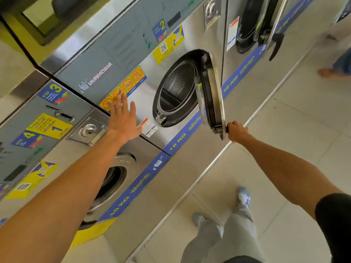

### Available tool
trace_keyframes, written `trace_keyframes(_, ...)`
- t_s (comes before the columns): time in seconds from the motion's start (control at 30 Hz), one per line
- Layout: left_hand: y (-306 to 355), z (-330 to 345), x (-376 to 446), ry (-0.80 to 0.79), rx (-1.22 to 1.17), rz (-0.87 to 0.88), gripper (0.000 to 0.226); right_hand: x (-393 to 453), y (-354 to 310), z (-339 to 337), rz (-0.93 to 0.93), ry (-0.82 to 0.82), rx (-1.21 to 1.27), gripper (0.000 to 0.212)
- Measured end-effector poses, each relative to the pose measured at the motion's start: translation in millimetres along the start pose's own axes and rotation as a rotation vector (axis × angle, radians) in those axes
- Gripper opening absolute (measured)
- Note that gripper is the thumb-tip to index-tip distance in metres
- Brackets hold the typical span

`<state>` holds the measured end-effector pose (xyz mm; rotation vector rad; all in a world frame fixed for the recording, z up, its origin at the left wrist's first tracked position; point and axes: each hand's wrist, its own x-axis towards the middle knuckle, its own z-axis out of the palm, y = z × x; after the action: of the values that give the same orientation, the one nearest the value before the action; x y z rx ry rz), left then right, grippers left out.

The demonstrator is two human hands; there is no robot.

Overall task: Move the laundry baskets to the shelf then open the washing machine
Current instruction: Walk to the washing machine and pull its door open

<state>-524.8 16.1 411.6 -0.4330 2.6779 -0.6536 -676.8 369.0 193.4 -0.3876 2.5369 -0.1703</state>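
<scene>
The washing machine (144, 59), a stainless-steel front loader with a grey control panel and a blue "10 KG" strip along its lower edge, filled the centre of the frame, tilted by the wide-angle view. Its round, metal-rimmed door (212, 95) stood swung out to the right of the opening, edge-on to the camera, and the perforated steel drum (177, 86) lay exposed behind the black door ring. The right hand (236, 131), just right of centre, was closed around the handle at the door's lower edge. The left hand (123, 118), left of centre, was open with fingers spread, palm against or very near the machine's steel front, just below a row of yellow warning stickers (123, 86); whether it actually touched the panel could not be told. At lower left a second stainless-steel washer (62, 149) with a closed round door sat beside the first, and at upper right a third machine (252, 25) showed a dark door. At the bottom of the frame, grey trousers and light blue shoes (244, 196) stood on the pale tiled floor (296, 141).
</scene>
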Motion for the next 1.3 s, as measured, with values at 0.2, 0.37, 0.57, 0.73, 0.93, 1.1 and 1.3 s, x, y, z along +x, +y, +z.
trace_keyframes(0.2,24.7,-4.6,-1.1,0.002,-0.036,-0.109,0.107,18.4,55.5,-7.0,-0.077,0.074,-0.079,0.027)
trace_keyframes(0.37,40.5,-13.5,8.2,-0.059,-0.118,-0.199,0.115,25.9,87.8,-25.1,-0.121,0.049,-0.126,0.032)
trace_keyframes(0.57,59.3,-31.2,14.7,-0.134,-0.133,-0.321,0.121,43.0,122.1,-54.6,-0.151,-0.015,-0.186,0.032)
trace_keyframes(0.73,68.4,-42.4,18.1,-0.175,-0.166,-0.384,0.120,51.3,149.7,-71.0,-0.155,0.009,-0.146,0.037)
trace_keyframes(0.93,66.5,-43.1,19.1,-0.204,-0.109,-0.413,0.122,63.9,176.7,-80.4,-0.126,0.042,-0.114,0.044)
trace_keyframes(1.1,66.4,-44.9,18.4,-0.209,-0.076,-0.405,0.123,68.5,184.4,-81.4,-0.113,0.033,-0.084,0.046)
trace_keyframes(1.3,58.8,-42.6,19.8,-0.209,-0.104,-0.389,0.124,59.2,179.4,-86.6,-0.109,0.020,-0.088,0.050)
